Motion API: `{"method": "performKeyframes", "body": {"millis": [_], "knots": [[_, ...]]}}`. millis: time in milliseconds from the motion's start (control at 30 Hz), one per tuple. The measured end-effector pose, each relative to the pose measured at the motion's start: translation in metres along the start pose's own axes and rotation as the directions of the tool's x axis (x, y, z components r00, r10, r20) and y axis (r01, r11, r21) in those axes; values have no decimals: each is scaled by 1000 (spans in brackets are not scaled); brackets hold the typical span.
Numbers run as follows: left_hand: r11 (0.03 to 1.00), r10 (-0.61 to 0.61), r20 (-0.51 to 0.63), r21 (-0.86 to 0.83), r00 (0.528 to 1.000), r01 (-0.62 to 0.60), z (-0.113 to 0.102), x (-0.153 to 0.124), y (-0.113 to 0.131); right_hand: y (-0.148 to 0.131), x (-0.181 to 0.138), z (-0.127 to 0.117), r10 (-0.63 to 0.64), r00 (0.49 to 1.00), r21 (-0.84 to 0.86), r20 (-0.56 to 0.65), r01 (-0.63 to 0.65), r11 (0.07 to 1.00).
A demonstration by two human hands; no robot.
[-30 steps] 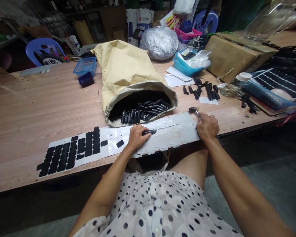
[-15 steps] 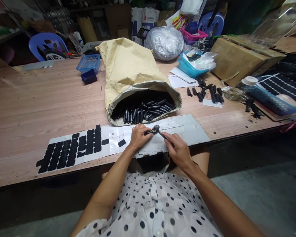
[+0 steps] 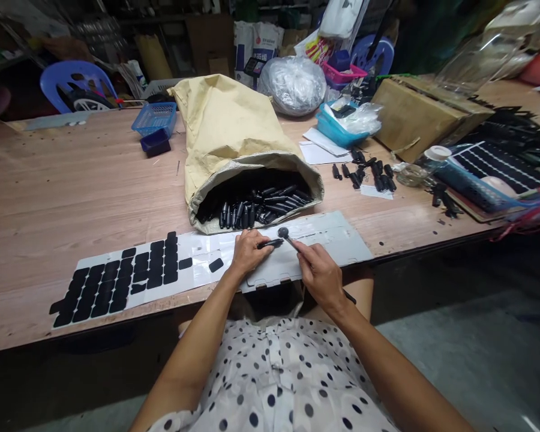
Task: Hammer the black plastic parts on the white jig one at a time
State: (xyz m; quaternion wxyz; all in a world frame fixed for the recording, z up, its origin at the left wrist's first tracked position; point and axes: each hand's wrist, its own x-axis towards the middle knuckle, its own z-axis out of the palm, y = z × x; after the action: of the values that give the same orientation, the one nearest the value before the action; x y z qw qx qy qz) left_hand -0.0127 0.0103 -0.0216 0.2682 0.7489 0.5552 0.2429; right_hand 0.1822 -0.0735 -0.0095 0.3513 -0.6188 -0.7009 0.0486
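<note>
Head view: just in front of the mouth of the tan sack [image 3: 234,132], the person's left hand [image 3: 247,252] pins a slim black piece [image 3: 270,243] flat on a grey card [image 3: 337,237], fingers pinched along it. The right hand [image 3: 319,276], to the right of that piece, has its fingers closed round the thin handle of a small tool [image 3: 284,233]. The tool's round metal head sits at the free end of the piece, touching it or just above; I cannot tell which.

The sack lies on its side on the bench [image 3: 72,192], its mouth full of similar black pieces. Right of the sack, a small scatter of black pieces [image 3: 369,171] lies apart. Left of the sack's mouth, a white sheet [image 3: 117,282] carries rows of black pads, and its end nearest the hands is bare but for one loose pad [image 3: 215,264].

By my reckoning the work is early on: a heap waits in the sack, only a handful is set aside, and one piece is under the tool.
</note>
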Motion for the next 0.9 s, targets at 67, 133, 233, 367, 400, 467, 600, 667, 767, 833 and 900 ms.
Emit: {"method": "performKeyframes", "body": {"millis": [67, 133, 233, 367, 400, 467, 600, 667, 767, 833, 900], "knots": [[1000, -10, 1, -1, 1000, 10, 0, 0, -1, 1, 0, 0, 8, 1000, 2, 30, -8, 1000], [1000, -11, -5, 0, 1000, 11, 0, 0, -1, 6, 4, -2, 26, 1000, 4, 6, -26, 1000], [1000, 9, -27, 13, 1000, -9, 0, -2, -2, 25, 22, -12, 81, 992, -50, -97, -86, 995], [998, 51, -45, 48, 998, -49, 0, -4, -4, 70, 61, -29, 262, 950, -248, -168, -298, 922], [997, 62, -49, 55, 997, -59, 0, -4, -5, 80, 71, -31, 325, 931, -296, -165, -361, 884], [995, 79, -63, 68, 995, -75, 1, -4, -9, 97, 85, -34, 431, 891, -371, -141, -451, 812], [990, 128, -91, 75, 988, -121, 2, 0, -17, 111, 93, -24, 497, 861, -447, -107, -488, 750], [983, 172, -106, 76, 979, -165, 1, -2, -18, 112, 89, -17, 486, 864, -465, -127, -485, 740], [954, 295, -156, 101, 943, -282, 0, -17, -12, 114, 84, -9, 451, 878, -494, -157, -466, 734], [908, 416, -173, 133, 893, -398, -1, -37, -5, 117, 82, -7, 436, 886, -510, -156, -451, 733], [840, 538, -135, 167, 832, -516, -1, -60, 0, 120, 81, -7, 428, 890, -513, -159, -445, 734]]}}
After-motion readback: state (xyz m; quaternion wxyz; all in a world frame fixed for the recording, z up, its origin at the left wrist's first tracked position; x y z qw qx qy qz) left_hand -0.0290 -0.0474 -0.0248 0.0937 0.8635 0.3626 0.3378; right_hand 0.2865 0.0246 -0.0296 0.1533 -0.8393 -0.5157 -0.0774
